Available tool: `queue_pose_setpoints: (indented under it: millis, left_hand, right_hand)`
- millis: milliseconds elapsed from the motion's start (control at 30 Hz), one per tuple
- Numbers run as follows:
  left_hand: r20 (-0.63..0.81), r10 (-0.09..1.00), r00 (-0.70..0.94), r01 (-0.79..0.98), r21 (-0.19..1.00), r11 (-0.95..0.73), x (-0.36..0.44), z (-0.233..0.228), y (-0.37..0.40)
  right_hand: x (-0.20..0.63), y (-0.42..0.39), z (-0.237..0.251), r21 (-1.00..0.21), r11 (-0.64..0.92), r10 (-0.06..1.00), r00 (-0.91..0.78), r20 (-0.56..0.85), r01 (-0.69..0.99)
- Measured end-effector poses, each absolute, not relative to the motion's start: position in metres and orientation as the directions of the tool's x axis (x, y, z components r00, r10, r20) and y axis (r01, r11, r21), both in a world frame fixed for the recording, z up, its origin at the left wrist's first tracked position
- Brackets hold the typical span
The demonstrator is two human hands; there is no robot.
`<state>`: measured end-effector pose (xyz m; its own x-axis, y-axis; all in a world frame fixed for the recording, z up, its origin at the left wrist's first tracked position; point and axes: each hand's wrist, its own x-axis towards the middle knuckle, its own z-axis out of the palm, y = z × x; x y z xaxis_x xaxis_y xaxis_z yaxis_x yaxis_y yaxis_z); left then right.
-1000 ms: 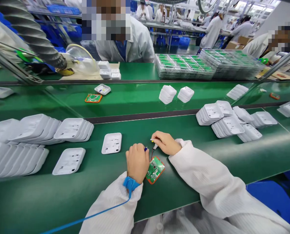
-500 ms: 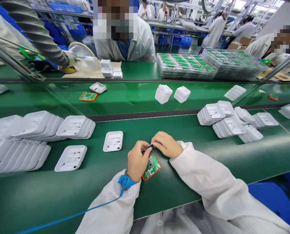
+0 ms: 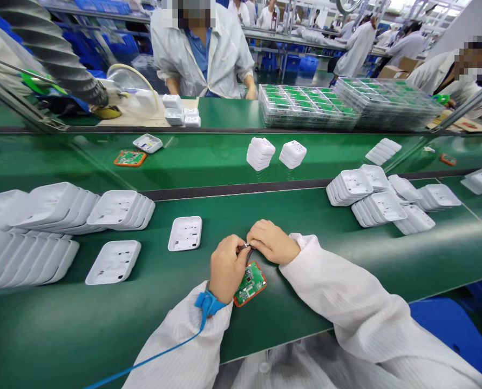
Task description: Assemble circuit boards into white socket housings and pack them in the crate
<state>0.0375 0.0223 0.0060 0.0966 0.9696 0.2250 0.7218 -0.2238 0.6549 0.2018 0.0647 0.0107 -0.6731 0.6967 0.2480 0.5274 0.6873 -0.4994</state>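
Note:
My left hand (image 3: pixel 226 269), with a blue wrist strap (image 3: pixel 209 302) at its cuff, pinches a small dark cable (image 3: pixel 249 254) between thumb and fingers. My right hand (image 3: pixel 273 242) meets it from the right, its fingertips closed on the same cable's end. The fingers cover most of that part, so its exact shape is hidden. Just below the hands a green circuit board (image 3: pixel 252 282) in an orange frame lies flat on the bench, partly behind my left hand. Left of my hands, two white plastic housing shells (image 3: pixel 184 233) (image 3: pixel 113 263) lie open side up.
Stacked white shells (image 3: pixel 58 205) fill the left side, and more stacks (image 3: pixel 380 205) stand at the right. Behind a dark rail, a green belt (image 3: pixel 208 162) carries white pieces and a framed board (image 3: pixel 130 158). Clear trays of boards (image 3: pixel 305 111) and a co-worker (image 3: pixel 202 54) are beyond.
Items on the belt have moved left. Both hands stay together over the cable, with small finger shifts. The co-worker opposite has raised their upper body.

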Motion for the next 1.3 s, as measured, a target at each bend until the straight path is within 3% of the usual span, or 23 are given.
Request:
queue_pose_setpoints:
  millis: [167, 267, 367, 500, 600, 667, 833, 1100, 1200, 1300]
  left_hand:
    - [0.247, 0.958, 0.144, 0.805, 0.534, -0.259, 0.038, 0.003, 0.023]
    - [0.197, 0.966, 0.170, 0.811, 0.529, -0.251, 0.036, -0.001, 0.029]
    - [0.143, 0.976, 0.163, 0.788, 0.576, -0.216, 0.031, -0.004, 0.034]
    - [0.322, 0.943, 0.080, 0.782, 0.567, -0.260, 0.026, -0.003, 0.033]
    - [0.454, 0.890, 0.042, 0.760, 0.564, -0.324, 0.027, 0.001, 0.027]
    - [0.480, 0.876, 0.042, 0.735, 0.579, -0.353, 0.031, 0.003, 0.023]
    - [0.449, 0.893, 0.036, 0.689, 0.636, -0.347, 0.036, 0.002, 0.022]
    - [0.375, 0.927, 0.026, 0.646, 0.701, -0.302, 0.039, 0.010, 0.016]
    - [0.361, 0.932, 0.038, 0.639, 0.708, -0.301, 0.040, 0.011, 0.014]
    - [0.353, 0.935, 0.028, 0.638, 0.714, -0.288, 0.038, 0.008, 0.015]
  right_hand:
    - [0.193, 0.057, 0.012, -0.343, 0.703, 0.704, -0.679, 0.210, 0.623]
    - [0.187, 0.054, 0.011, -0.252, 0.703, 0.710, -0.679, 0.189, 0.665]
    - [0.192, 0.062, 0.009, -0.367, 0.676, 0.729, -0.653, 0.206, 0.639]
    - [0.223, 0.105, 0.012, -0.579, 0.543, 0.840, -0.408, 0.358, 0.608]
    - [0.252, 0.159, 0.022, -0.562, 0.370, 0.869, -0.063, 0.490, 0.740]
    - [0.265, 0.198, 0.028, -0.492, 0.264, 0.844, 0.048, 0.534, 0.829]
    - [0.266, 0.269, 0.017, -0.378, 0.120, 0.869, 0.087, 0.487, 0.918]
    - [0.249, 0.292, -0.014, -0.414, 0.151, 0.881, 0.068, 0.468, 0.898]
    - [0.247, 0.294, -0.008, -0.475, 0.194, 0.873, 0.069, 0.483, 0.858]
    - [0.248, 0.289, 0.005, -0.659, 0.168, 0.877, 0.194, 0.440, 0.733]
